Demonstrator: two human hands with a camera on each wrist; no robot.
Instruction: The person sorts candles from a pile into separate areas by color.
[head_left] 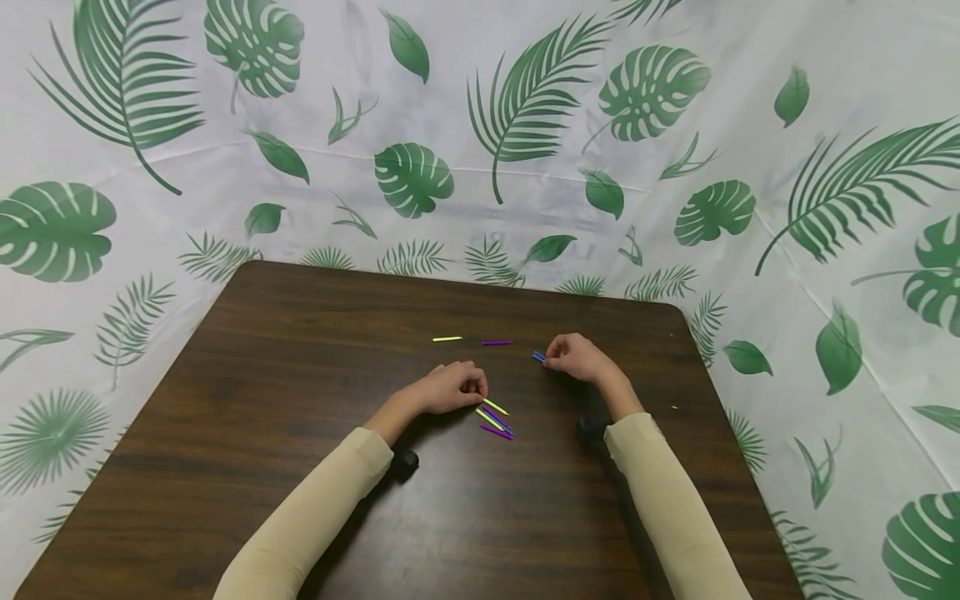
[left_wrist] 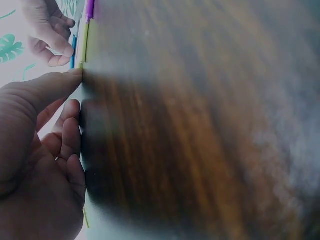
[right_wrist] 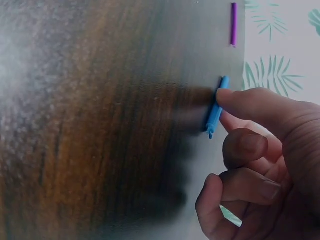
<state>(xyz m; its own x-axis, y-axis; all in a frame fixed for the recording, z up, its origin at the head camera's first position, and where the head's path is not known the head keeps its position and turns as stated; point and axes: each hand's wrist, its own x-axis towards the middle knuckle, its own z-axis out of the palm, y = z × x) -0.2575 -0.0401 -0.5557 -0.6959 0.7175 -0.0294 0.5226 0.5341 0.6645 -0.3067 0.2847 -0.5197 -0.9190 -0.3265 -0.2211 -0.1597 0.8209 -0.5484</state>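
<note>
Near the middle of the table, the fingertips of my left hand (head_left: 453, 387) pinch the end of a yellow candle (head_left: 497, 407). Just beside it lies a small pile of yellow, blue and purple candles (head_left: 493, 421). In the left wrist view the thumb meets the tip of the yellow candle (left_wrist: 84, 45), and the other fingers are curled. Farther right, my right hand (head_left: 576, 357) holds blue candles (head_left: 538, 356) between thumb and index finger. The right wrist view shows the thumb on the blue candles (right_wrist: 216, 112), which lie side by side at the tabletop.
Toward the back of the dark wooden table (head_left: 300, 350) lie a single yellow candle (head_left: 447, 339) and a purple candle (head_left: 497, 342). A tiny yellow bit (head_left: 674, 407) is right of the right forearm. A white leaf-patterned curtain (head_left: 450, 100) stands behind the table and along its sides.
</note>
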